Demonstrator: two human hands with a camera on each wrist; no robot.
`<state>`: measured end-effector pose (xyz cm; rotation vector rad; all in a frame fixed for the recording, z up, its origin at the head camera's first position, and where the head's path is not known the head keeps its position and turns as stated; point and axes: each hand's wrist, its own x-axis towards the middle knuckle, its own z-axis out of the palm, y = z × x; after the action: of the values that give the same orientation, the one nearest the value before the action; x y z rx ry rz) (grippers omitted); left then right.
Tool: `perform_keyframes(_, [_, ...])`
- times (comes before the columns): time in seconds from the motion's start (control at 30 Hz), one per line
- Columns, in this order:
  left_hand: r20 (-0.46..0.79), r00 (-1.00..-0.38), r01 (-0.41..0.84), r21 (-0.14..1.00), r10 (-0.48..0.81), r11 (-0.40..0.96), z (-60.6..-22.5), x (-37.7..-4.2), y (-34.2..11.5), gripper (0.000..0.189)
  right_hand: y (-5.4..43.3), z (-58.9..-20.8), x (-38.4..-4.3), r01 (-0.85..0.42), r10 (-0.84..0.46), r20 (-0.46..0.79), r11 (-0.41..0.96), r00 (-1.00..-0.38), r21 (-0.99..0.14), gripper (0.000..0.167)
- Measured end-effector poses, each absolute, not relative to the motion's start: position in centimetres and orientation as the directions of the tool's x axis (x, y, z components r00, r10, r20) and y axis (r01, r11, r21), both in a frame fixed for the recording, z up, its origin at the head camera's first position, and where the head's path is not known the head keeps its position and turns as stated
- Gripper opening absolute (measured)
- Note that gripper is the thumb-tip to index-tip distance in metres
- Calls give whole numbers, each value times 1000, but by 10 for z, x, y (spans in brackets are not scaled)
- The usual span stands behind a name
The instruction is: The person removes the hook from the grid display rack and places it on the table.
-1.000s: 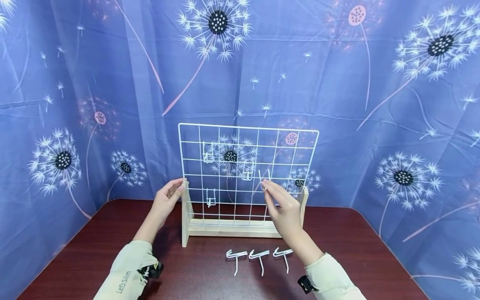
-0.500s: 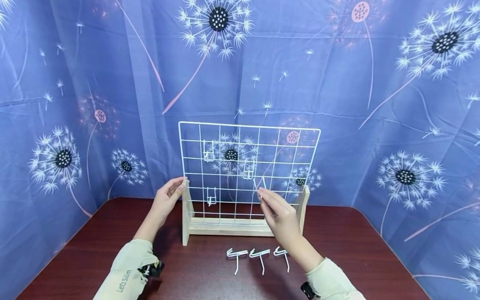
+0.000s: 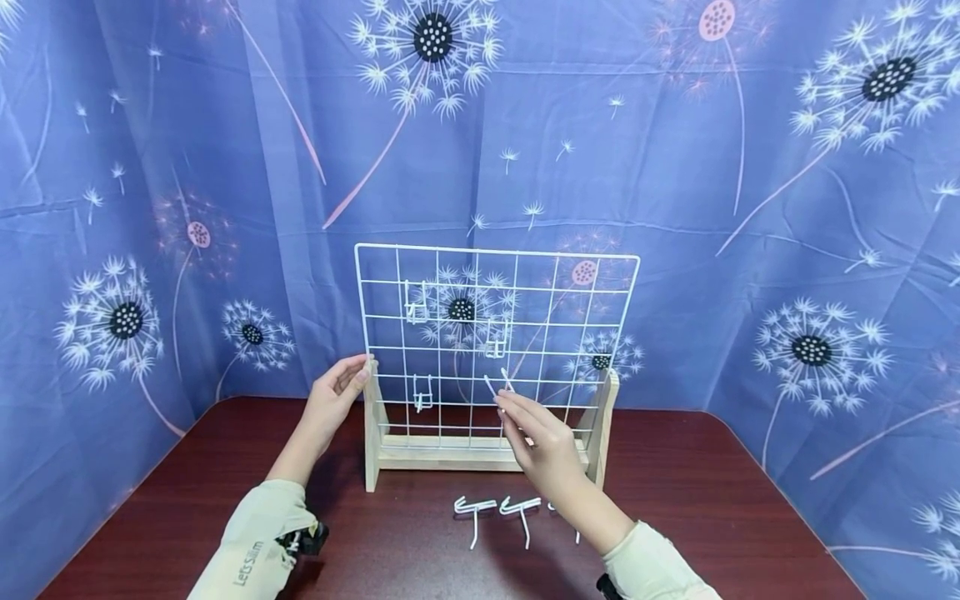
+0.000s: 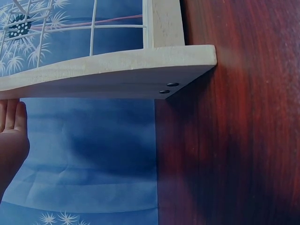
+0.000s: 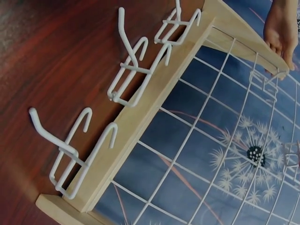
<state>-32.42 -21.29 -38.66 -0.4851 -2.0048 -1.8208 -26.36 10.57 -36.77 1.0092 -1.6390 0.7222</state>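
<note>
My left hand (image 3: pixel 337 396) grips the upper end of the left wooden upright (image 3: pixel 371 442) of a stand that holds a white wire grid panel (image 3: pixel 495 252). The left wrist view shows the fingers (image 4: pixel 20 115) of that hand against the upright's outer side. Between thumb and fingers, my right hand (image 3: pixel 546 437) pinches a white wire hook (image 3: pixel 491 386), its two prongs pointing up in front of the grid's lower middle. The hook's lower part is hidden by the fingers. Three similar hooks hang on the grid: upper left (image 3: pixel 417 313), centre (image 3: pixel 496 348) and lower left (image 3: pixel 423 400).
Three loose white hooks lie in a row on the dark red table (image 3: pixel 405 533), before the stand's wooden base bar (image 3: pixel 442 460). In the right wrist view the nearest loose hook (image 5: pixel 70 150) shows whole. A blue dandelion-print curtain (image 3: pixel 675 167) surrounds the table's back and sides.
My right hand has moved left and down with the hook, from the grid's right part toward its lower middle. The hook's prongs now lean left. My left hand has stayed on the upright.
</note>
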Motion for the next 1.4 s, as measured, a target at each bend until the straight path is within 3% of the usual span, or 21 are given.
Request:
perform_keyframes(0.27, [510,-860,508,858,-10,82,-388,-326,-213,41,99,-374,-261,-884,-321,939,465,-120,46,24])
perform_keyframes(1.4, [499,-866,497,865,-18,66,-385,-323,-210,38,78,-398,-255,-868,-553,833,422,-16,263,26])
